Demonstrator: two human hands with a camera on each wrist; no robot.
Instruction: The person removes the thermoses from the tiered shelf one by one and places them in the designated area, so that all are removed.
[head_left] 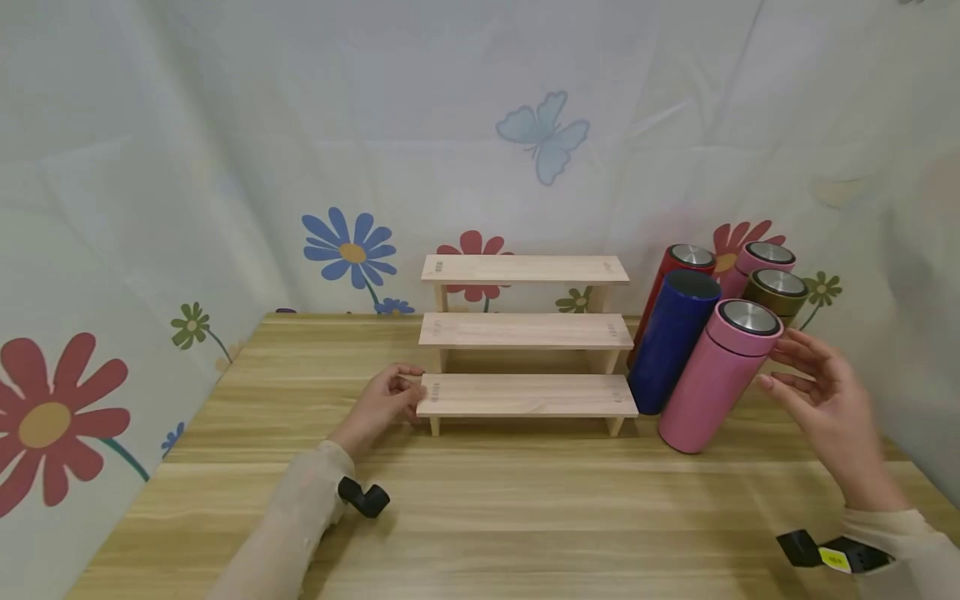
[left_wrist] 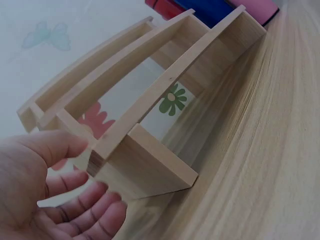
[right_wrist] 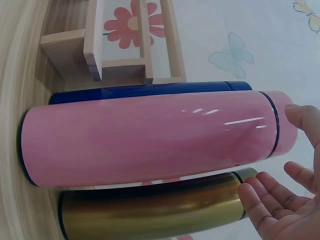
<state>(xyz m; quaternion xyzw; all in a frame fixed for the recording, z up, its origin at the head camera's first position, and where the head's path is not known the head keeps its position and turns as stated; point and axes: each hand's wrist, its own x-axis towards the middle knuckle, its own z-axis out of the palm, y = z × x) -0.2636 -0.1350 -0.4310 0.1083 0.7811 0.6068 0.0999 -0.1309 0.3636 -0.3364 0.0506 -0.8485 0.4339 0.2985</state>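
Observation:
A three-tier wooden step rack (head_left: 525,394) stands mid-table. At the left end of its lowest board is my left hand (head_left: 386,402). In the left wrist view the thumb lies right at the board's corner (left_wrist: 96,162), the other fingers loosely bent below it. To the rack's right, a pink thermos (head_left: 712,387) with a silver-topped lid stands at the front of a group. Beside it my right hand (head_left: 828,408) has relaxed, parted fingers. The right wrist view shows its thumb at the lid end of the pink thermos (right_wrist: 150,137), the fingers near a gold thermos (right_wrist: 150,207).
A blue thermos (head_left: 671,346) stands between the front pink one and the rack. Behind are a red thermos (head_left: 660,287) and a second pink thermos (head_left: 746,265). A flower-printed curtain (head_left: 300,125) hangs behind the wood-grain table (head_left: 495,525).

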